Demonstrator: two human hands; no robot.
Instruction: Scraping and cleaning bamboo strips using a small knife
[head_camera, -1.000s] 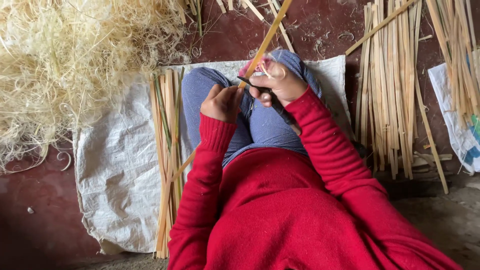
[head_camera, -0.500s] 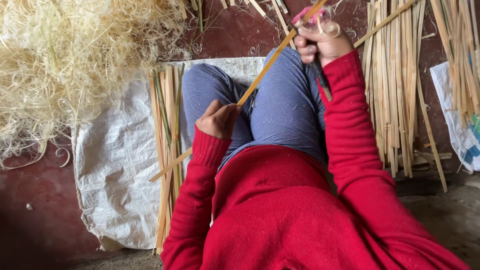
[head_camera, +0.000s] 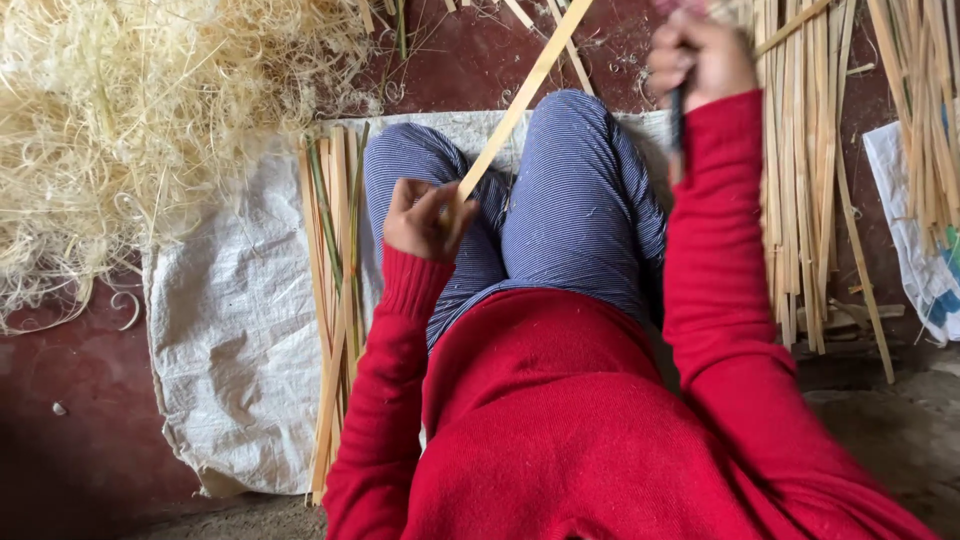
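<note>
dark red floor runs under everything, with a white woven sack (head_camera: 235, 350) spread on it and a heap of pale curly shavings (head_camera: 130, 130) off to the far left of the person's grip. the left hand (head_camera: 428, 218) is closed around a long bamboo strip (head_camera: 520, 95), pinching it low on the knee, and the strip runs up and away from that grip toward the top of the view. the right hand (head_camera: 700, 55) is raised well above and to the right of it, fist closed on a dark handle, most likely a knife (head_camera: 678, 115). this looks like the end of a shaving stroke, blade clear of the strip; the next stroke would call for bringing the blade back down near the left grip. just left of that grip lies a bundle of finished strips (head_camera: 335, 300); right of the raised fist lie more sticks (head_camera: 800, 170). the blade itself is blurred, and the strip's upper end is cut off.
</note>
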